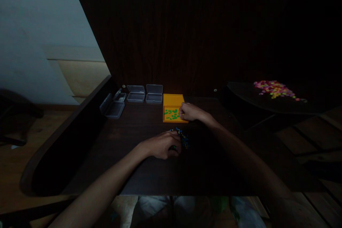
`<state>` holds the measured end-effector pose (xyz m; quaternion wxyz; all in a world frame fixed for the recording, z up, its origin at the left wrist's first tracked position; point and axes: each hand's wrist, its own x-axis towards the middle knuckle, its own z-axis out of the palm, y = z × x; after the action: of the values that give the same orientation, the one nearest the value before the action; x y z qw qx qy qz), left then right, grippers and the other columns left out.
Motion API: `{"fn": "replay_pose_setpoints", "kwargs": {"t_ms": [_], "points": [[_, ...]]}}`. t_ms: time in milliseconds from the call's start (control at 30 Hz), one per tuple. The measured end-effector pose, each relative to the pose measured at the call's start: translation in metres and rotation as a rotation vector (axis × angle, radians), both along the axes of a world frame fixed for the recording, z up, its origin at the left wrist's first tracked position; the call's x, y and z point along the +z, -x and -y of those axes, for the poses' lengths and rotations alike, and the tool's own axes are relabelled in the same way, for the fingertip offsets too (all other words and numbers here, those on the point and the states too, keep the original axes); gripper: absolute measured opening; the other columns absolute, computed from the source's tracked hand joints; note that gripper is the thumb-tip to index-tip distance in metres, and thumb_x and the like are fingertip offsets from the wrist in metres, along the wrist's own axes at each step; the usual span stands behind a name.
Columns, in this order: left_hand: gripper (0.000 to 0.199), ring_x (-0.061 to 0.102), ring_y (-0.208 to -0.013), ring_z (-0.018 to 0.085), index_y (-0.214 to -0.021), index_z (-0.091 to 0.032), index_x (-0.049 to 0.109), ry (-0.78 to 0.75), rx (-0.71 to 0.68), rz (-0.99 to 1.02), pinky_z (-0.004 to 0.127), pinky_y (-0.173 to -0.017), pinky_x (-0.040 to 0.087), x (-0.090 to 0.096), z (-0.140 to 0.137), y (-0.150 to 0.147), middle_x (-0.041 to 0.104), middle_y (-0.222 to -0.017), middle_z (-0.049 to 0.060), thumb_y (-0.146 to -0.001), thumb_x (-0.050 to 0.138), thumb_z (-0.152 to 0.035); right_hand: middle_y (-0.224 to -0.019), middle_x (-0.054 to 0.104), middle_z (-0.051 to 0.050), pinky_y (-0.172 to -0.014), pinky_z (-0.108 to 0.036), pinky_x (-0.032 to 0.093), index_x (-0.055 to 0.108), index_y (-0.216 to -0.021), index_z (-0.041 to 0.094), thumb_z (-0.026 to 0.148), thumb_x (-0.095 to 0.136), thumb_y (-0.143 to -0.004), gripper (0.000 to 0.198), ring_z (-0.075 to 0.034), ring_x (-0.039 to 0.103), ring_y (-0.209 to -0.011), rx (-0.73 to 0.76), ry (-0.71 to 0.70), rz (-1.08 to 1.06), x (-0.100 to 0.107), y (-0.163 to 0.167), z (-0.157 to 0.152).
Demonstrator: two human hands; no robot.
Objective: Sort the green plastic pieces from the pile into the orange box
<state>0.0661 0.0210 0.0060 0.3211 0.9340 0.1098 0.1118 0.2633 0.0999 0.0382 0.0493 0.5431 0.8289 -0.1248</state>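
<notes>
"Dark brown tabletop (145, 181); where on it is the left hand (161, 146)?"

"Nearest us, fingers curled at the left side of a loose pile of small dark and blue pieces (185, 139). Whether it grasps any, I cannot tell."

"Why bent so low?"

"Probably because such tiny things call for fingertips, not a palm."

"And the right hand (191, 111)?"

"Just beyond, at the right side of the open yellow box (175, 122). Its fingers are bunched, but I can't say whether a piece is pinched."

"What does that box hold?"

"Green pieces (174, 117), scattered over its floor; its lid (173, 99) is raised behind. Likely it sits just past the pile so both are within easy reach."

"Farther off?"

"Transparent plastic boxes (154, 89) at the left, lids up, insides too dim to judge. At the right, pink, yellow and purple pieces (276, 89) lie heaped on a dark ledge (245, 95)."
</notes>
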Motion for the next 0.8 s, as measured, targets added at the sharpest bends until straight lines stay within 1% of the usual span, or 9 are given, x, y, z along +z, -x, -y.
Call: {"fn": "replay_pose_setpoints", "kwargs": {"t_ms": [200,333,400,467,600,700,800], "points": [[0.007,0.057,-0.09,0.018,-0.081,-0.018,0.067,0.008,0.005,-0.004,0.03,-0.086,0.04,-0.002,0.0,-0.001,0.068,-0.087,0.003,-0.079,0.068,-0.011,-0.092,0.069,-0.008,-0.063,-0.023,0.04,0.073,-0.082,0.016,0.013,0.063,-0.072,0.014,-0.018,0.061,-0.08,0.033,-0.036,-0.056,-0.001,-0.01,0.0],[0.005,0.057,-0.089,0.018,-0.081,-0.019,0.068,0.026,0.024,0.008,0.03,-0.086,0.041,-0.002,0.001,-0.001,0.068,-0.087,0.004,-0.081,0.067,-0.014,-0.088,0.066,-0.007,-0.066,-0.024,0.04,0.073,-0.083,0.014,0.017,0.059,-0.077,0.015,-0.016,0.059,-0.078,0.061,-0.109,-0.173,0.002,-0.026,0.003],[0.004,0.057,-0.091,0.019,-0.084,-0.018,0.069,0.045,0.054,0.036,0.03,-0.085,0.042,0.001,0.001,-0.001,0.068,-0.088,0.005,-0.084,0.065,-0.017,-0.084,0.065,-0.006,-0.065,-0.024,0.04,0.073,-0.085,0.014,0.022,0.06,-0.079,0.017,-0.015,0.057,-0.073,0.064,-0.104,-0.266,0.004,-0.032,0.007],[0.007,0.056,-0.092,0.019,-0.087,-0.018,0.069,0.065,0.101,0.076,0.029,-0.083,0.043,0.004,0.001,-0.001,0.069,-0.089,0.006,-0.086,0.063,-0.021,-0.081,0.065,-0.005,-0.064,-0.024,0.041,0.072,-0.086,0.014,0.027,0.06,-0.08,0.02,-0.014,0.057,-0.071,0.064,-0.054,-0.395,0.006,-0.036,0.014],[0.012,0.058,-0.087,0.016,-0.085,-0.016,0.068,0.047,0.22,0.198,0.028,-0.083,0.044,0.006,-0.006,0.002,0.067,-0.087,0.005,-0.088,0.061,-0.025,-0.08,0.067,-0.003,-0.063,-0.025,0.042,0.07,-0.087,0.014,0.04,0.058,-0.082,0.029,-0.015,0.057,-0.071,0.07,0.136,-0.666,0.005,-0.033,0.032],[0.011,0.058,-0.087,0.016,-0.085,-0.016,0.067,-0.012,0.328,0.294,0.029,-0.084,0.044,0.002,-0.013,0.006,0.066,-0.086,0.005,-0.089,0.061,-0.024,-0.077,0.066,-0.002,-0.061,-0.024,0.041,0.07,-0.086,0.014,0.047,0.059,-0.081,0.036,-0.013,0.055,-0.069,0.055,0.245,-0.756,0.0,-0.027,0.046],[0.01,0.058,-0.086,0.017,-0.087,-0.017,0.067,-0.057,0.438,0.372,0.031,-0.082,0.045,-0.003,-0.017,0.007,0.067,-0.086,0.005,-0.088,0.061,-0.024,-0.068,0.06,0.001,-0.053,-0.022,0.035,0.069,-0.088,0.013,0.051,0.06,-0.081,0.04,-0.01,0.047,-0.058,0.009,0.346,-0.812,-0.007,-0.02,0.056]]}}
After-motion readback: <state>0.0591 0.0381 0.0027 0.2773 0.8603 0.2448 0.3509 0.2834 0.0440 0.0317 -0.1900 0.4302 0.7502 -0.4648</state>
